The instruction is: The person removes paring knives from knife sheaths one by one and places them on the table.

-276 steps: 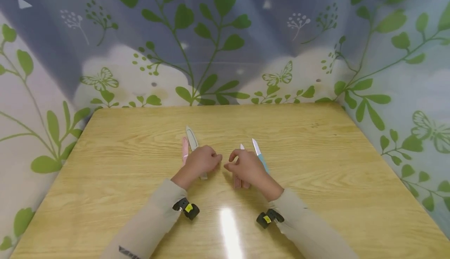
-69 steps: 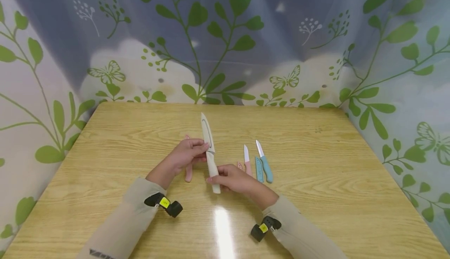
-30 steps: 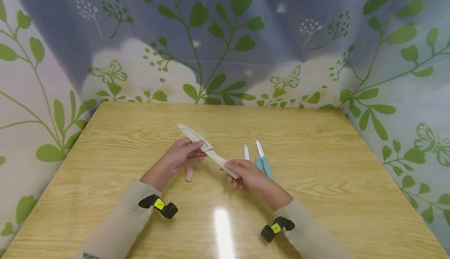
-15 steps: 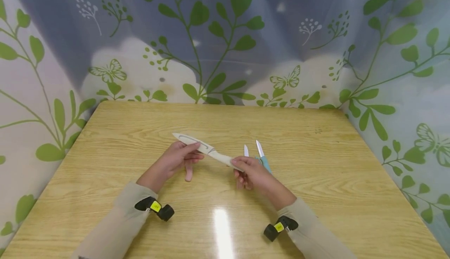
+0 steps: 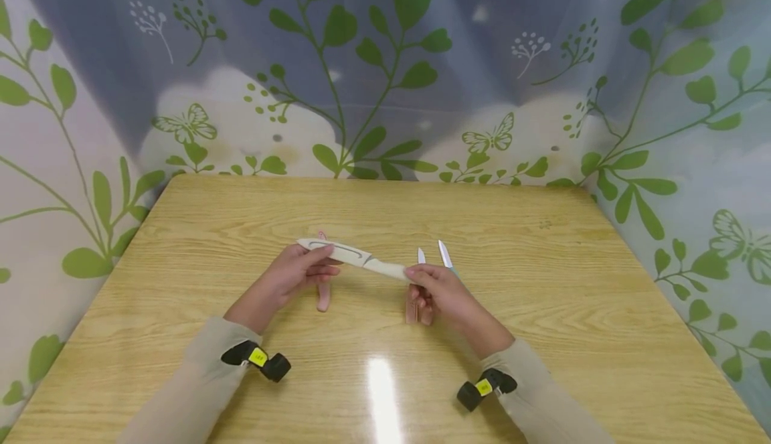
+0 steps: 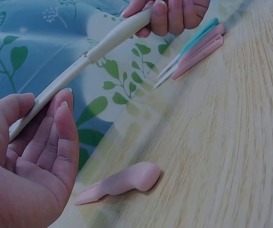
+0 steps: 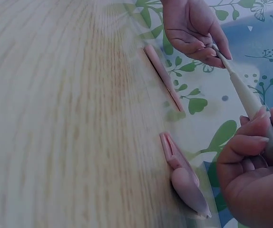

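Observation:
A cream-white kitchen knife [image 5: 385, 270] in a matching sheath [image 5: 348, 252] is held just above the table, lying nearly crosswise with its tip to the left. My left hand [image 5: 292, 275] pinches the sheath near its tip between thumb and fingers. With the thumb on top, my right hand [image 5: 444, 295] grips the handle's end. No blade shows between sheath and handle. Behind the left hand lies a pink knife [image 5: 324, 295], apparently sheathed. Partly hidden by the right hand are a bare-bladed pink knife [image 5: 421, 255], a pink sheath [image 5: 411, 307] and a blue-handled knife [image 5: 444, 254].
The wood-grain table [image 5: 241, 209] is bounded at the back and sides by a leaf-patterned curtain [image 5: 373, 149]. A bright light reflection [image 5: 382, 390] lies near its front. The bare blades on the right point toward the back.
Both hands have turned the white knife from pointing away to lying nearly crosswise, and moved apart along it. Long before, they were low over the table, with the knife lying near the left hand.

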A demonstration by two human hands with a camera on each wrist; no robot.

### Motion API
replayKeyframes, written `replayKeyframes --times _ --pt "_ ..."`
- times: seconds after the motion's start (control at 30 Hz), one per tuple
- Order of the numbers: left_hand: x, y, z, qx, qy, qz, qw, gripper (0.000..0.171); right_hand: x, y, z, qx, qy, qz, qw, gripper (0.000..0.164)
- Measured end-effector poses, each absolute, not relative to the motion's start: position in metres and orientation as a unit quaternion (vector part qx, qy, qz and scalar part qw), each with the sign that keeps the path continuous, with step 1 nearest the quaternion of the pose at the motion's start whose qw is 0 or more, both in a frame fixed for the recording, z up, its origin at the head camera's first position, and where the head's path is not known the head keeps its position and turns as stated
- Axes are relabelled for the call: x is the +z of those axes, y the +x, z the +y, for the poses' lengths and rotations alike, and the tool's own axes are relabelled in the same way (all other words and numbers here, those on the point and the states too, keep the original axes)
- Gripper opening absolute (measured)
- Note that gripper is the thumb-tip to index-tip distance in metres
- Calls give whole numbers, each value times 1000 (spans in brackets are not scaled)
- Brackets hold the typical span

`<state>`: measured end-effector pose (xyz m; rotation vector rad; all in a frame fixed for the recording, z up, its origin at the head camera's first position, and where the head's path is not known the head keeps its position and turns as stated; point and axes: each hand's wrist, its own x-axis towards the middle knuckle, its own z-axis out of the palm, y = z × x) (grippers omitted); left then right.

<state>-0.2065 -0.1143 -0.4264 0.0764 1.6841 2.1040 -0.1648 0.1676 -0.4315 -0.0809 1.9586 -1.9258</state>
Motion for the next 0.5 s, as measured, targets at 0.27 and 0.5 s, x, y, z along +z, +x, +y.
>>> replayKeyframes --times 0.27,0.5 --pt "-430 -206 -120 737 38 635 230 25 -430 -166 176 -689 -29 706 161 29" --pt "-434 -206 -123 746 59 618 241 24 -430 -166 179 -686 -42 709 160 26"
